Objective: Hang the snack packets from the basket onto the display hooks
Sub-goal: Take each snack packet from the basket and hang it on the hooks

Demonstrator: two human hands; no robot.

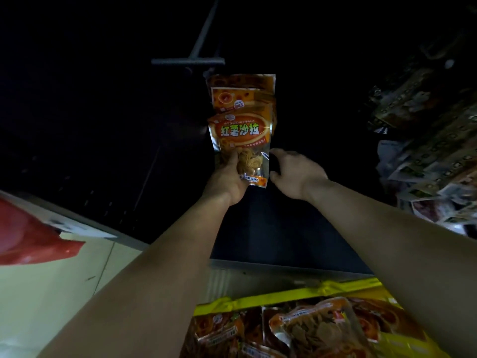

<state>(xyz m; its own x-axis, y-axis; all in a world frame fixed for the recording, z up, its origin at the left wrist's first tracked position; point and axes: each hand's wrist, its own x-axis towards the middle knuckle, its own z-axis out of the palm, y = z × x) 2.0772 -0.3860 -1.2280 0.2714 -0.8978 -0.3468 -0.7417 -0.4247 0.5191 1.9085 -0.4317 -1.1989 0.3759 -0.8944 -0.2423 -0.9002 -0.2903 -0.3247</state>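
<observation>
An orange snack packet (241,135) with green lettering hangs in front of other orange packets (240,91) below a grey display hook (196,51) on a dark wall. My left hand (228,180) grips the front packet's lower part, thumb across its clear window. My right hand (296,173) hovers just right of the packet with fingers loosely curled, holding nothing. At the bottom, a yellow basket (284,295) holds several more orange and brown snack packets (317,329).
Rows of dim hanging packets (433,151) fill the right side. A red bag (31,236) lies on a pale surface (64,293) at the left. A grey shelf edge (271,270) runs below the dark display panel.
</observation>
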